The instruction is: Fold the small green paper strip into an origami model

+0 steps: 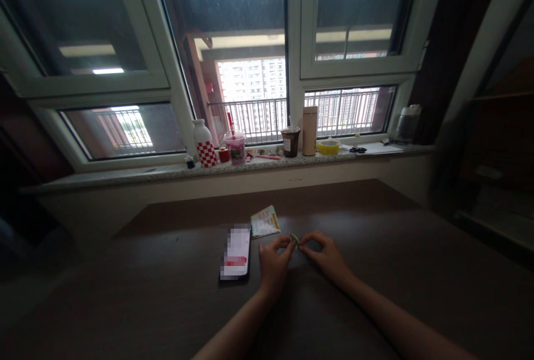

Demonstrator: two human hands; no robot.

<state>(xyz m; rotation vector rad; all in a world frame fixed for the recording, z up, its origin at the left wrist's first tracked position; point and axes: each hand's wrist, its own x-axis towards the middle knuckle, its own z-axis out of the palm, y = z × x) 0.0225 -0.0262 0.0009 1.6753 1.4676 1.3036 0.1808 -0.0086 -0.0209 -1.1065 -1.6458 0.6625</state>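
Between my two hands is a small greenish piece (294, 238), too small to name its kind. My left hand (274, 264) pinches it from the left with thumb and forefinger. From the right, the thumb and fingers of my right hand (326, 254) close on its other side, just above the dark table. A phone (237, 254) with a lit, blurred screen lies flat to the left of my left hand. Beyond that hand rests a printed paper packet or leaflet (265, 222), its corner close to the phone's upper end.
The brown table (175, 315) reaches toward a stone windowsill (167, 173). Along the sill stand a red-checked white bottle (206, 146), a pink cup with a straw (235, 148), a dark cup (291, 143), a tan flask (309, 132), yellow tape (329, 147) and black scissors (357, 149).
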